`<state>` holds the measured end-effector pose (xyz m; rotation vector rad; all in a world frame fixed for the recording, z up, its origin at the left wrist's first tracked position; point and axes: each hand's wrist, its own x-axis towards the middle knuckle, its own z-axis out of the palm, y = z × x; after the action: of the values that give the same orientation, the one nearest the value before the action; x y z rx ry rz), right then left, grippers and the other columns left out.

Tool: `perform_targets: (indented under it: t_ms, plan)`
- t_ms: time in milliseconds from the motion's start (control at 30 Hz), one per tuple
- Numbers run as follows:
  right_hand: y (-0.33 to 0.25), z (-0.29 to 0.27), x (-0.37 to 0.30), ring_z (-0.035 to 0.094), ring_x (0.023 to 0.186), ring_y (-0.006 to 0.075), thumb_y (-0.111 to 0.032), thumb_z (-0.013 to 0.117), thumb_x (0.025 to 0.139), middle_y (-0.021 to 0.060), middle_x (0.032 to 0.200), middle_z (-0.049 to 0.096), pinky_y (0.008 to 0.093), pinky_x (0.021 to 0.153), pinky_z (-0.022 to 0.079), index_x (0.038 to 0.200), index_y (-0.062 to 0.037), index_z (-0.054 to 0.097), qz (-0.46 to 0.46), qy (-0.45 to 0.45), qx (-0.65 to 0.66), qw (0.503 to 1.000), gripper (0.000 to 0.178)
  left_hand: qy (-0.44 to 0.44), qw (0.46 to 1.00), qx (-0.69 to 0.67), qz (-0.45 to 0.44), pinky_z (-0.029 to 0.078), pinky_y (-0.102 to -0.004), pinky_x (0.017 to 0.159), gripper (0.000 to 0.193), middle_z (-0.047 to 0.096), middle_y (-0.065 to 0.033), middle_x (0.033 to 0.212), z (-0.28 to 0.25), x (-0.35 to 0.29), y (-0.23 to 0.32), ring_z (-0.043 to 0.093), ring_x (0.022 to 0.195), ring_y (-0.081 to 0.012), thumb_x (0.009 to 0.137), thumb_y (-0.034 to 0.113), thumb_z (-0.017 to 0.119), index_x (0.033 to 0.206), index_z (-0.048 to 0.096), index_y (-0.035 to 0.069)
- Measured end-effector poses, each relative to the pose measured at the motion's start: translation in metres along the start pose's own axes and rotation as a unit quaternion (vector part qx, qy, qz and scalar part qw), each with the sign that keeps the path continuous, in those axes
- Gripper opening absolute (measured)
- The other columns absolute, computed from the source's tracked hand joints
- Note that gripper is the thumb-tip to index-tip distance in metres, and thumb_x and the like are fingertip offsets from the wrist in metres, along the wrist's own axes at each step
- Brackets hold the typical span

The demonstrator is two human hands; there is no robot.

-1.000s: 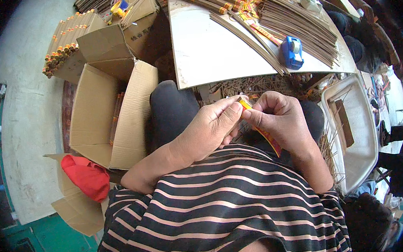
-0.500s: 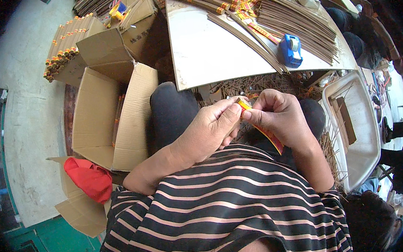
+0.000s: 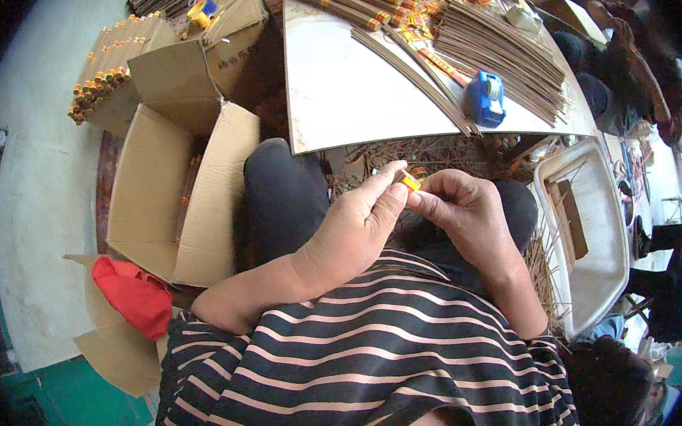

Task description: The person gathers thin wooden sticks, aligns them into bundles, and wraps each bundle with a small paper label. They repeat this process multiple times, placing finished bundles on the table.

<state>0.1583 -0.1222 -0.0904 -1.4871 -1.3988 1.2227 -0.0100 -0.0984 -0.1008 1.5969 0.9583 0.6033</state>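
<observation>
Fingers of the left hand (image 3: pixel 357 216) and right hand (image 3: pixel 466 205) pinch a small yellow strip (image 3: pixel 411 182), left of the blue tape dispenser (image 3: pixel 487 99) and nearer the wearer. Steady thumb pressure from both sides should hold it taut, edges even; what lies behind it is hidden.

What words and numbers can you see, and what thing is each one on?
I can't copy printed words, but here's where they are.
Cardboard flap: a row of dark characters, blurred now.
Red-and-yellow strip on the white table: marks too small to read.
Yellow paper piece between the left hand and right hand: no words can be made out.
I can't make out any numbers.
</observation>
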Motion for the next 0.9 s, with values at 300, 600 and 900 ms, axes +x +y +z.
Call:
perform_targets:
  t_ms: [300,600,900]
  plan:
    - [0.016,-0.009,-0.006,0.047,0.067,0.0060,-0.022,0.062,0.084,-0.0009,0.078,0.056,0.0206,0.059,0.041,0.098,0.0019,0.059,0.014,-0.104,0.126,0.986,0.027,-0.023,0.997,-0.023,0.071,0.039,-0.0190,0.056,0.045,0.048,-0.0009,0.072,0.012,-0.002,-0.012,0.042,0.061,-0.0050,0.097,0.025,0.036,0.135,0.030,0.001]
    - [0.032,-0.017,0.004,0.054,0.080,0.0085,-0.014,0.064,0.083,0.0020,0.091,0.058,0.0215,0.070,0.044,0.104,0.0027,0.056,-0.023,-0.204,0.236,0.950,0.028,-0.133,0.983,-0.124,0.011,0.044,-0.0186,0.063,0.056,0.054,-0.0117,0.086,0.003,0.000,-0.003,0.051,0.072,-0.0092,0.096,0.029,0.036,0.138,0.017,-0.003]
    - [0.024,-0.030,0.009,0.054,0.080,0.0085,-0.010,0.065,0.080,0.0045,0.089,0.060,0.0226,0.069,0.045,0.100,0.0024,0.060,-0.064,-0.217,0.103,0.969,0.024,-0.166,0.963,-0.210,-0.029,0.038,-0.0169,0.049,0.073,0.045,-0.0023,0.073,0.007,0.004,-0.013,0.040,0.056,-0.0049,0.095,0.028,0.043,0.139,-0.009,0.003]
